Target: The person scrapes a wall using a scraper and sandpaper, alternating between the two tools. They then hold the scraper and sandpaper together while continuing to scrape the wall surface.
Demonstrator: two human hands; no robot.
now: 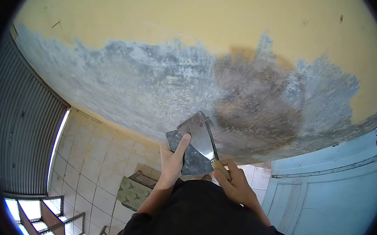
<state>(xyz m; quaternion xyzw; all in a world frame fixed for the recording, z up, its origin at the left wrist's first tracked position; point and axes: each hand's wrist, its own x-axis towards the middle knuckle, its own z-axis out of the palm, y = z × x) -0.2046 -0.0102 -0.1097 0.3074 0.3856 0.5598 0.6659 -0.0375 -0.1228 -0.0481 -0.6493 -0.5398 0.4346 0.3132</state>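
My right hand [238, 185] is wrapped round the wooden handle of a paint scraper [201, 138]. Its wide metal blade points up and to the left, toward the wall. My left hand [173, 162] grips a dark grey flat piece [196, 162] that lies under the blade; its exact kind is not clear. The left thumb presses near the blade's left edge, and the fingers beneath are hidden. Ahead is the wall [165, 78], with grey-blue bare patches below yellow paint and a brown, damp-looking stain [260, 96].
A green patterned box [134, 193] sits on the tiled floor [87, 160] to the left. Beyond it are a corrugated shutter [24, 119] and a metal-framed rack [44, 214]. A light-blue door [331, 201] stands at the right.
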